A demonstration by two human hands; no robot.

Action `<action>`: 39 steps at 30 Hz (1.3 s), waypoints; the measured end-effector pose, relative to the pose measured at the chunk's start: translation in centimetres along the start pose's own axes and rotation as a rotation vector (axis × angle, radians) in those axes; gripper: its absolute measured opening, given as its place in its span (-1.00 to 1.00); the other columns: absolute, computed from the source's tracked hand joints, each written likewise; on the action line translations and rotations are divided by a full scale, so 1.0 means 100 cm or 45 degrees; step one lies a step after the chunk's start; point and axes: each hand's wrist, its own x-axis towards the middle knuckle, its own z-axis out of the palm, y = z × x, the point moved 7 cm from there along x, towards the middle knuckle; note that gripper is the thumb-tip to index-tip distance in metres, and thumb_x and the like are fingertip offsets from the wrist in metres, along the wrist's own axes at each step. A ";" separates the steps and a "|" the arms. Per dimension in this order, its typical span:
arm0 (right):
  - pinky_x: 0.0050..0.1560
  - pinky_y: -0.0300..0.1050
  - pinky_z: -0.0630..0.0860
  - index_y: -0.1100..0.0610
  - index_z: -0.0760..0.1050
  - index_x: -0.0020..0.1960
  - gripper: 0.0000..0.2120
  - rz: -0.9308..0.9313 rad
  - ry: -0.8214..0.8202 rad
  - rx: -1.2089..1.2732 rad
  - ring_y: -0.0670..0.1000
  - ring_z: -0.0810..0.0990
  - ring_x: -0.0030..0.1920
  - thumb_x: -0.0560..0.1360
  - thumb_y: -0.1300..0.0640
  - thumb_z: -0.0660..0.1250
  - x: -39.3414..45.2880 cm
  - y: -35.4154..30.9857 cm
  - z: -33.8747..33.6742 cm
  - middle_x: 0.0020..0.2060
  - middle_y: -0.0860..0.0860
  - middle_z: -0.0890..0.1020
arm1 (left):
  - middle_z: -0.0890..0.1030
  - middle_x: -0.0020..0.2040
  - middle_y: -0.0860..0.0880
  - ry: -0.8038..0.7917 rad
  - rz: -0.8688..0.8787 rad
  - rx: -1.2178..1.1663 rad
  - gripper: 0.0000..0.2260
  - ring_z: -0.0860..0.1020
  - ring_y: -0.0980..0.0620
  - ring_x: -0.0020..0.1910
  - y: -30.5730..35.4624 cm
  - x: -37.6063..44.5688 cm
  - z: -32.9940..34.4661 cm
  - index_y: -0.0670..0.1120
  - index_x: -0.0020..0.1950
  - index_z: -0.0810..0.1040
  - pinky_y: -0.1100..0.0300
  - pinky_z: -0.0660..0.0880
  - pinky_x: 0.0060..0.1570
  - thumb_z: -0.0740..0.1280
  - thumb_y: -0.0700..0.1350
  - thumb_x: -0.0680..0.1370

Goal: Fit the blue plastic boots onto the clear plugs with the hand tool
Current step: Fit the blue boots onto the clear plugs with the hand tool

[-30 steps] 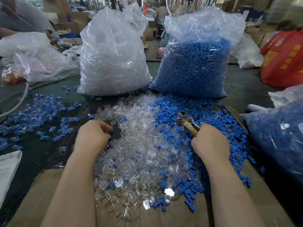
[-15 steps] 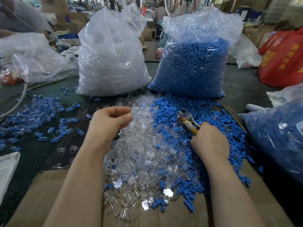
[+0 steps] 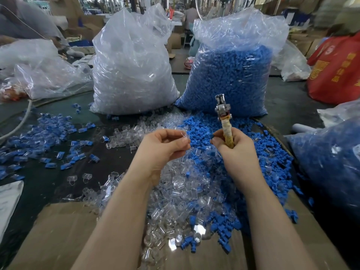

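Hand tool (image 3: 224, 121) upright in right grip (image 3: 235, 151)

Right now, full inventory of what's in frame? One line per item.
clear plug bag: 1, clear, far centre-left, upright
blue boot bag: 1, clear with blue fill, far centre-right, upright
clear plugs: loose heap, too many to count, centre
blue boots: loose heap, right of the plugs
fitted pieces: scattered, blue and clear, left
cardboard: brown, near edge, under the heaps
red bag: 1, far right
side bag: 1, blue fill, right edge
empty bags: clear, far left
tool: 1, metal head, taped handle, upright
left hand: pinches one clear plug
right hand: grips the tool handle, blue boot at fingertips
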 end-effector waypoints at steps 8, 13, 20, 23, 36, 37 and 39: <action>-0.32 -0.33 0.41 0.08 0.53 -0.15 -0.89 -0.089 -0.104 0.068 -0.05 0.45 -0.30 0.54 0.20 0.37 -0.007 -0.014 0.012 -0.24 0.23 0.57 | 0.71 -0.12 -0.13 -0.040 0.077 0.061 -0.86 0.68 0.03 -0.15 0.002 -0.003 0.008 -0.17 -0.06 0.62 0.22 0.64 -0.08 0.46 -0.34 0.44; -0.38 -0.33 0.32 0.21 0.50 -0.15 -0.91 -0.167 -0.134 0.030 -0.12 0.32 -0.41 0.52 0.26 0.38 -0.009 -0.019 0.016 -0.42 -0.03 0.43 | 0.71 -0.22 -0.04 -0.028 0.173 0.226 -0.85 0.68 0.09 -0.20 0.006 -0.005 0.010 -0.11 -0.10 0.65 0.24 0.63 -0.11 0.45 -0.35 0.46; -0.39 -0.31 0.33 0.17 0.53 -0.17 -0.93 -0.181 -0.122 -0.048 -0.13 0.34 -0.43 0.49 0.23 0.39 -0.010 -0.020 0.017 -0.43 -0.08 0.46 | 0.72 -0.22 -0.02 -0.010 0.243 0.380 -0.83 0.68 0.10 -0.19 0.010 -0.007 0.011 -0.06 -0.09 0.67 0.30 0.60 -0.15 0.46 -0.32 0.46; -0.41 -0.29 0.34 0.14 0.53 -0.21 -0.92 -0.167 -0.111 -0.113 -0.15 0.35 -0.44 0.45 0.22 0.40 -0.010 -0.018 0.017 -0.45 -0.08 0.49 | 0.72 -0.19 -0.03 0.010 0.266 0.403 -0.84 0.68 0.11 -0.19 0.012 -0.007 0.010 -0.05 -0.09 0.68 0.32 0.59 -0.15 0.46 -0.31 0.47; -0.40 -0.29 0.39 0.04 0.57 -0.17 -0.86 -0.102 -0.096 0.051 -0.19 0.38 -0.45 0.47 0.27 0.39 -0.009 -0.016 0.018 -0.45 -0.16 0.52 | 0.72 -0.22 0.07 0.013 0.326 0.523 -0.82 0.66 0.19 -0.20 0.016 -0.008 0.015 0.02 -0.11 0.69 0.39 0.56 -0.16 0.49 -0.28 0.46; -0.40 -0.32 0.40 0.02 0.57 -0.17 -0.83 -0.109 -0.099 0.093 -0.20 0.39 -0.45 0.48 0.29 0.38 -0.010 -0.018 0.017 -0.44 -0.17 0.53 | 0.72 -0.21 0.05 0.019 0.314 0.479 -0.82 0.67 0.16 -0.18 0.015 -0.008 0.015 0.01 -0.10 0.69 0.35 0.58 -0.14 0.48 -0.27 0.46; -0.40 -0.35 0.40 0.01 0.58 -0.16 -0.79 -0.135 -0.093 0.141 -0.20 0.40 -0.45 0.49 0.31 0.37 -0.011 -0.022 0.017 -0.43 -0.14 0.55 | 0.72 -0.19 0.01 0.030 0.279 0.378 -0.83 0.68 0.09 -0.15 0.013 -0.007 0.014 0.00 -0.08 0.70 0.29 0.60 -0.11 0.48 -0.27 0.46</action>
